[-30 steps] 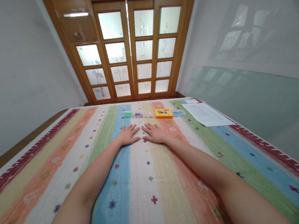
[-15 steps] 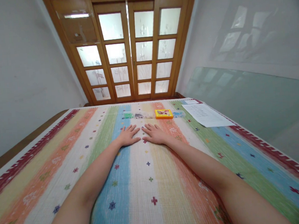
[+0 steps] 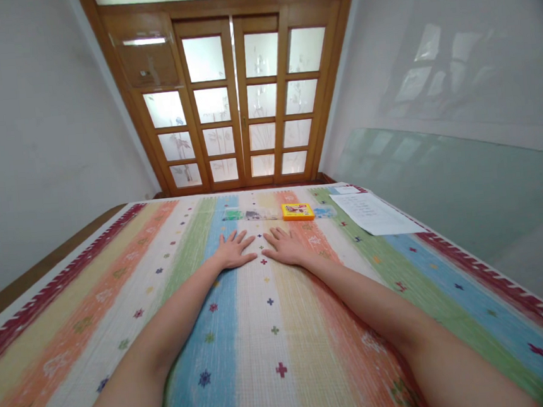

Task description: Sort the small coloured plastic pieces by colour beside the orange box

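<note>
My left hand (image 3: 233,250) lies flat on the striped tablecloth (image 3: 258,331), its fingers spread and nothing in it. Beside it, a small gap apart, my right hand (image 3: 285,246) rests the same way, palm down and fingers apart. Just beyond the right hand sits a flat yellow box (image 3: 297,211) with a printed picture on top. A clear bag with blue bits (image 3: 324,212) lies at the box's right side. Left of the box are a clear bag with dark bits (image 3: 253,215) and one with green bits (image 3: 233,214); their contents are too small to name.
Printed white paper sheets (image 3: 374,213) lie toward the table's right edge. Past the far edge stand wooden doors with glass panes (image 3: 239,105). A pale green glass-like panel (image 3: 440,170) runs along the right wall, and a plain wall (image 3: 42,135) is on the left.
The view has tilted up slightly, so more of the door frame's top shows. My right hand has shifted a little to the right; the left stays nearly in place.
</note>
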Demonstrator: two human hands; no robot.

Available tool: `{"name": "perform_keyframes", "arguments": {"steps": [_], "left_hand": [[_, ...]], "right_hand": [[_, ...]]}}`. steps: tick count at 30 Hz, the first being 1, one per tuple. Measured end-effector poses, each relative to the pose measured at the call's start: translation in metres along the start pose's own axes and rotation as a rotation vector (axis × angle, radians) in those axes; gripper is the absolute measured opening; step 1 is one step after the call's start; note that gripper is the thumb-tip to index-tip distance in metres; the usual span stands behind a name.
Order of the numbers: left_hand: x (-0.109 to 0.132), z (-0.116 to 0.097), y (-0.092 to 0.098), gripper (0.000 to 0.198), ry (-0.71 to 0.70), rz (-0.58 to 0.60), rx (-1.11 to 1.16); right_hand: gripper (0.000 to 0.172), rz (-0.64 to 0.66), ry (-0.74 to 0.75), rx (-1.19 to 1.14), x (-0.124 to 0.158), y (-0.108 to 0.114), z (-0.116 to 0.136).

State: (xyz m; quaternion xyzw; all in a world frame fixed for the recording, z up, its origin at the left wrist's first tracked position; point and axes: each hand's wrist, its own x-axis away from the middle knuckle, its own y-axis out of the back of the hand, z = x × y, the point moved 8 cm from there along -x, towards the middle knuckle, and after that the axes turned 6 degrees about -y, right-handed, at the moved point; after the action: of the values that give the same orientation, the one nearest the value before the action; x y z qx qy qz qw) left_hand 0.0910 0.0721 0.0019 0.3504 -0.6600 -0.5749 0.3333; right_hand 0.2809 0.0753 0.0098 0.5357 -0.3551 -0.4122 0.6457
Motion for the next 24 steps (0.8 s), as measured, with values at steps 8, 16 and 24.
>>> {"name": "perform_keyframes", "arguments": {"steps": [8,16,24], "left_hand": [[-0.0032,0.0016,-0.0024,0.086,0.018,0.004,0.01],[-0.0008,0.0003,0.0014,0.087,0.016,0.005,0.021],[0.0008,0.0,0.0022,0.085,0.025,0.01,0.017]], "right_hand": [[0.09,0.013,-0.004,0.006,-0.0033,-0.0009,-0.0008],[0.089,0.017,-0.005,0.01,-0.0037,0.0005,0.0004],[0.09,0.028,-0.002,0.004,-0.0036,-0.0009,0.0009]]}}
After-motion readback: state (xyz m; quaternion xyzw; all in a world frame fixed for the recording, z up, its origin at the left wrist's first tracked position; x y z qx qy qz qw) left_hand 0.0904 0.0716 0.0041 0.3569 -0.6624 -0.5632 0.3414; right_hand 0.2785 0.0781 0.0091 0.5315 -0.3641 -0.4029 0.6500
